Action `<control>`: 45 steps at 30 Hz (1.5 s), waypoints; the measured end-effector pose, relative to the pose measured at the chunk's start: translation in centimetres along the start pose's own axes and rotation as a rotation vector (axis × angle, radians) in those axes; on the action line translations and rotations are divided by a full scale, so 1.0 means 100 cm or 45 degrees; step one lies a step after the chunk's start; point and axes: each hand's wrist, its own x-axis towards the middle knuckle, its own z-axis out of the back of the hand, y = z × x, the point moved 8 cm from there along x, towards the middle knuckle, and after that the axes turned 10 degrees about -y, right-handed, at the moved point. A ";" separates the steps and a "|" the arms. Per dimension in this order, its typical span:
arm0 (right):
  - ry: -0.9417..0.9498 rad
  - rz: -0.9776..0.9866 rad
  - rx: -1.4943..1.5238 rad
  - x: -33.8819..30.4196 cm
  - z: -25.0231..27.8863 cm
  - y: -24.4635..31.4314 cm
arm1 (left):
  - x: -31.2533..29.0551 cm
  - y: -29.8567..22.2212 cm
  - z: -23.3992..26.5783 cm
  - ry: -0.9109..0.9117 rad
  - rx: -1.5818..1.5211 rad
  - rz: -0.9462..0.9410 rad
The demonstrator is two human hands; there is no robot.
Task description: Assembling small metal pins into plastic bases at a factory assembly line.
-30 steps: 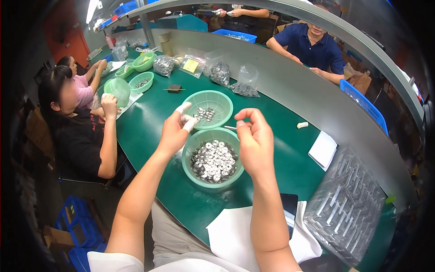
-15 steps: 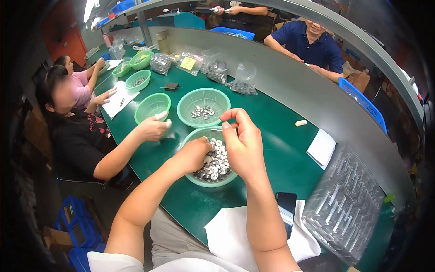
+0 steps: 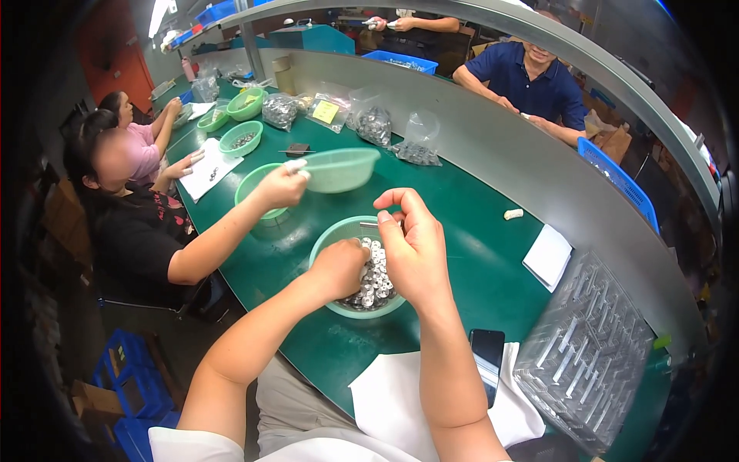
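A pale green basket (image 3: pixel 358 309) holds many small round silvery metal parts (image 3: pixel 376 279) with holes in them. My left hand (image 3: pixel 339 268) reaches into it, its fingers curled down among the parts; what they grip is hidden. Over the basket's right rim, my right hand (image 3: pixel 416 250) pinches a thin metal pin (image 3: pixel 370 225) between thumb and curled fingers. Farther off, a co-worker's hand (image 3: pixel 286 187) grips the edge of another green basket (image 3: pixel 339 171), which is tilted and blurred. A third green basket (image 3: pixel 250 187) stands partly behind that arm.
A phone (image 3: pixel 486 362) lies on white cloth (image 3: pixel 389 389) beside my right forearm. Clear plastic trays (image 3: pixel 581 354) are stacked at the right, near folded white paper (image 3: pixel 547 256). Bags of metal parts (image 3: pixel 375 125) line the metal partition (image 3: pixel 477 131). Co-workers sit at the left and across.
The co-worker's hand has moved right, taken hold of the far basket and lifted and tilted it. My left hand shifts slightly right within the near basket; my right hand stays nearly still.
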 end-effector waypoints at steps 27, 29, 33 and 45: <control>0.142 0.305 -0.208 -0.010 -0.025 0.011 | -0.045 0.002 0.095 -0.676 -1.750 0.457; 0.139 0.371 -0.255 -0.012 -0.028 0.014 | -0.049 -0.002 0.099 -0.763 -1.665 0.465; 0.028 0.598 -0.326 -0.019 -0.034 0.021 | -0.056 -0.006 0.109 -1.037 -1.269 0.327; 0.278 0.147 -0.018 -0.007 -0.028 -0.003 | -0.060 0.000 0.115 -0.875 -1.391 0.168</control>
